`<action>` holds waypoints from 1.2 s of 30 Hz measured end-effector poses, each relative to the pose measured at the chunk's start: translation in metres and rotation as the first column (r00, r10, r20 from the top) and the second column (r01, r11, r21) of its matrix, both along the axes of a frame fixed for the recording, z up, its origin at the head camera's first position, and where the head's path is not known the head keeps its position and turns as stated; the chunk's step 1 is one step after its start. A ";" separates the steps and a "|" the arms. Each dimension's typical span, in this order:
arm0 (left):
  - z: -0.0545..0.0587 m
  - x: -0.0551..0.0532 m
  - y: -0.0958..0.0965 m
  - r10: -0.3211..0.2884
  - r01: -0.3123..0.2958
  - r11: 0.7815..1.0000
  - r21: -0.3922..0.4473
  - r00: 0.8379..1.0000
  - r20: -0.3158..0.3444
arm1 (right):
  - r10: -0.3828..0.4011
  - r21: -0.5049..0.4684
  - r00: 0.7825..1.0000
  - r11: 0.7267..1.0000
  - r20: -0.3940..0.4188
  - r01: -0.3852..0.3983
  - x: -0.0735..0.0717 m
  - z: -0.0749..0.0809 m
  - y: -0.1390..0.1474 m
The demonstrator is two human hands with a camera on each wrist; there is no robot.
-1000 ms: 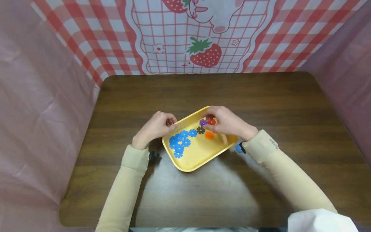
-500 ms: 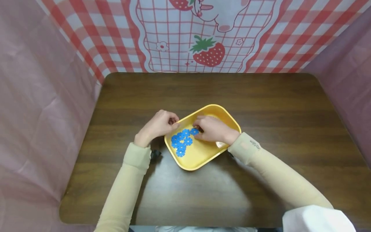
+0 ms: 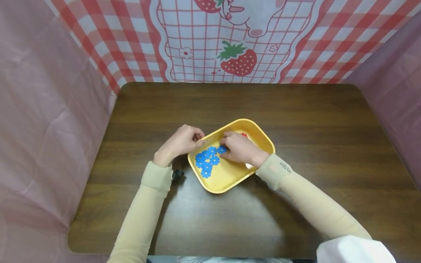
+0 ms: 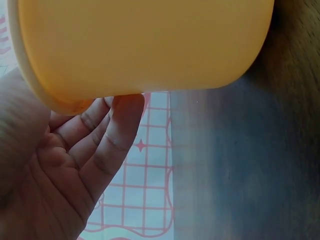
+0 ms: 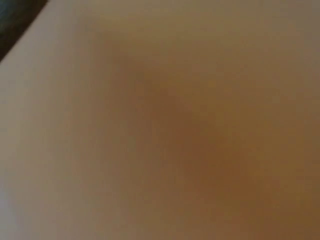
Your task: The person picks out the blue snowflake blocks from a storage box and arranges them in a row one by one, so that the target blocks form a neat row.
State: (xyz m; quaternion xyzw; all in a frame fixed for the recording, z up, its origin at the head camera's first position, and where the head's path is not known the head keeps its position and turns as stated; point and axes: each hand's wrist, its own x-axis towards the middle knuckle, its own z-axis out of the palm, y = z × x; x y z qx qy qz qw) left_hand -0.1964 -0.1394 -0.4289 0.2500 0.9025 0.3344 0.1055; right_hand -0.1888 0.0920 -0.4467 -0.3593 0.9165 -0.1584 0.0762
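A yellow tray (image 3: 210, 189) sits at an angle on the table. My left hand (image 3: 180, 141) holds its upper left rim; in the left wrist view the fingers of the left hand (image 4: 75, 160) lie against the tray's outer wall (image 4: 150, 45). Inside, my right hand (image 3: 241, 147) reaches down with bent fingers, its fingertips at a blue snowflake disc (image 3: 222, 150); whether they pinch it I cannot tell. Several more blue snowflake discs (image 3: 206, 162) lie bunched at the tray's left. A bit of a red disc (image 3: 243, 134) shows behind the right hand. The right wrist view is a close blur.
The wooden table (image 3: 296, 109) extends around the tray. Behind it hangs a checked cloth (image 3: 138, 47) with strawberry prints, and pink curtains (image 3: 49, 128) stand at both sides. A small dark object (image 3: 178, 175) shows by the left cuff.
My right hand has moved left and down within the tray, from the mixed-colour discs to the blue ones, covering most of the former. My left hand stays at the rim.
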 end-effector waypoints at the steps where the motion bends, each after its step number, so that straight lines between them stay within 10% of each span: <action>1: 0.001 0.000 0.001 -0.002 0.002 1.000 0.001 1.000 -0.004 | -0.005 -0.006 1.000 1.000 0.010 0.005 0.000 0.000 0.001; 22: -0.001 0.002 0.003 0.003 -0.002 1.000 0.011 1.000 -0.031 | -0.035 -0.128 0.996 0.991 0.082 0.046 0.000 0.012 0.018; 36: 0.000 0.003 0.002 0.016 -0.015 1.000 0.012 1.000 -0.006 | -0.075 -0.427 0.997 0.902 -0.029 0.056 0.007 0.041 0.086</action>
